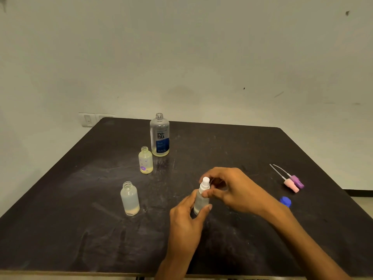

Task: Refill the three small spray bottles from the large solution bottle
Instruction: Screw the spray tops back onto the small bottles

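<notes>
I see a dark desk [80, 229], its top scuffed with pale scratches and smears, with a lighter strip running along its near edge. Behind the desk rises a pale wall [201, 47] carrying a few small dark marks. A white switch plate [88, 119] sits on the wall just past the desk's far left corner, its lower part hidden behind the desk's edge.

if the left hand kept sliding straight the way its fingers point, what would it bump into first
It already touches the small spray bottle that the left hand steadies. Past it, the right hand on the white sprayer top comes next, though depth is hard to judge.
</notes>
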